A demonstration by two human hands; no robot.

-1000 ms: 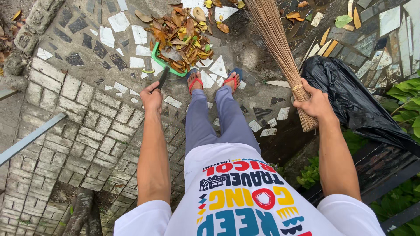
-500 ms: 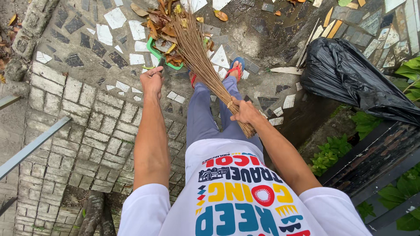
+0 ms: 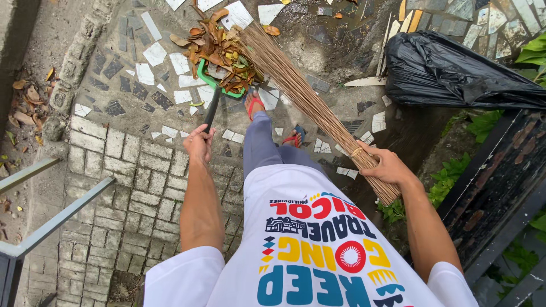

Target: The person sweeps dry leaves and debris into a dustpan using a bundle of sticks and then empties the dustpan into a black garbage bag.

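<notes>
On mosaic paving, left hand [image 3: 199, 143] grips leaf-filled dustpan [image 3: 211, 85], right hand [image 3: 385, 166] clasps stick broom [image 3: 307, 96]

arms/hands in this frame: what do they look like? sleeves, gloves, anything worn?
Both arms are bare from the upper arm down. Left hand and right hand have no gloves, and no watch, ring or bracelet shows. Short white sleeves belong to a white T-shirt with colourful printed lettering and graphics.
</notes>
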